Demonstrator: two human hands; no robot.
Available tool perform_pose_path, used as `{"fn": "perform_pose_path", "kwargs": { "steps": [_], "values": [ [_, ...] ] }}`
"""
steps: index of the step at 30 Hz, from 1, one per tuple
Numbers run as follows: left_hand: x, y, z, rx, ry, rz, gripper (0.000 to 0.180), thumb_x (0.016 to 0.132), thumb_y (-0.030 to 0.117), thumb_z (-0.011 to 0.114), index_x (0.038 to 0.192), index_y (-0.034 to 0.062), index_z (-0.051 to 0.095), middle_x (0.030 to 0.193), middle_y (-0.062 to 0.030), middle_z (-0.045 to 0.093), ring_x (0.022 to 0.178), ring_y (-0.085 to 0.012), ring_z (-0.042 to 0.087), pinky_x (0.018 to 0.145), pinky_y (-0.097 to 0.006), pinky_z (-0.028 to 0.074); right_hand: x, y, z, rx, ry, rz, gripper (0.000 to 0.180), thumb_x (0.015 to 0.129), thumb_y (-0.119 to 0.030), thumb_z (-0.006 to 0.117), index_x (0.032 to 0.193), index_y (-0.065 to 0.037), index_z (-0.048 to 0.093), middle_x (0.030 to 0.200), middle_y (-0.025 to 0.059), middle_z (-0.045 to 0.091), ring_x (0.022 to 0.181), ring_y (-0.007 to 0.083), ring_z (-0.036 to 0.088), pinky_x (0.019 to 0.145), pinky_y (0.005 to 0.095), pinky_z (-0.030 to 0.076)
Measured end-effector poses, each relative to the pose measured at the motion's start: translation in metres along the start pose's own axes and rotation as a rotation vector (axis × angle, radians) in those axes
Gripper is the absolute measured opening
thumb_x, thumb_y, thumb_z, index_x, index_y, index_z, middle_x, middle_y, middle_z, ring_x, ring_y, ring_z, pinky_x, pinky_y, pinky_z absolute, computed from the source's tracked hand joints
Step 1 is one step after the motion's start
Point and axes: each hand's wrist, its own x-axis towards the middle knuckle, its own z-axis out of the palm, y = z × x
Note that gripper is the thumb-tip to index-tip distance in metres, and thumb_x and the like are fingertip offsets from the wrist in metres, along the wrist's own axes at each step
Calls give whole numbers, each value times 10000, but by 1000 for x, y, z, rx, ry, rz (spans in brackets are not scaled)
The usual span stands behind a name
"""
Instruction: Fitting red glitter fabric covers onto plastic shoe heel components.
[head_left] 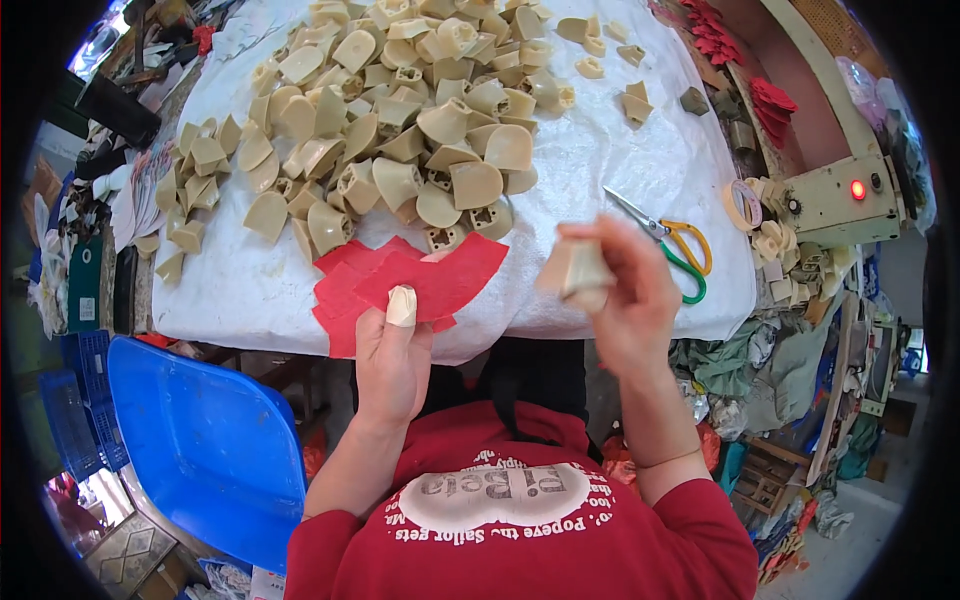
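Observation:
My left hand point(394, 362) pinches a red leather-like piece point(455, 277) over the near edge of the table. Its thumb has a pale wrap on the tip. Under that piece lie more red pieces point(337, 318), overlapping. To the right, my right hand point(642, 300) grips a beige shoe heel point(578, 272) above the white cloth point(560, 220); motion blurs the heel and fingertips. Beyond the hands spreads a large heap of similar beige heels point(400, 120). Scissors point(655, 225) with one yellow and one green handle loop lie just behind my right hand.
A blue plastic tub point(200, 450) stands below the table at the left. At the right are a roll of tape point(742, 205), more heels and a pale control box point(840, 200) with a lit red lamp. Red pieces point(770, 110) lie at the far right.

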Motion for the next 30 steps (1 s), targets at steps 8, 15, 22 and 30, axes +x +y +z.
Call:
{"fn": "perform_pose_path", "kwargs": {
  "steps": [8, 15, 22, 30],
  "values": [
    [-7, 12, 15, -118, -102, -26, 401, 973, 235, 425, 1232, -65, 481, 1229, -158, 536, 1100, -213, 554, 933, -344, 454, 10, -8, 44, 3, -93, -387, 444, 670, 2, 752, 1057, -53, 541, 1001, 119, 592, 864, 283, 582, 739, 352, 492],
    [-9, 18, 19, -95, -117, -61, 449, 961, 279, 456, 1238, -72, 475, 1236, -165, 532, 1101, -207, 549, 931, -337, 453, 11, -1, 46, -31, -116, -472, 446, 647, 54, 722, 1042, -61, 551, 1001, 109, 594, 823, 279, 560, 705, 341, 466],
    [-8, 17, 19, -60, -135, -18, 449, 966, 270, 440, 1246, -80, 466, 1246, -169, 524, 1113, -206, 539, 930, -329, 449, 14, -1, 43, -40, -136, -443, 433, 644, 48, 726, 1028, -59, 559, 998, 106, 604, 817, 269, 559, 703, 341, 466],
    [-11, 19, 21, -5, -118, -15, 440, 973, 263, 424, 1236, -86, 473, 1234, -167, 533, 1085, -192, 550, 879, -298, 468, 15, -2, 42, -17, -115, -446, 429, 654, 43, 726, 1034, -54, 553, 997, 119, 606, 820, 280, 588, 702, 344, 473]
  ]
}}
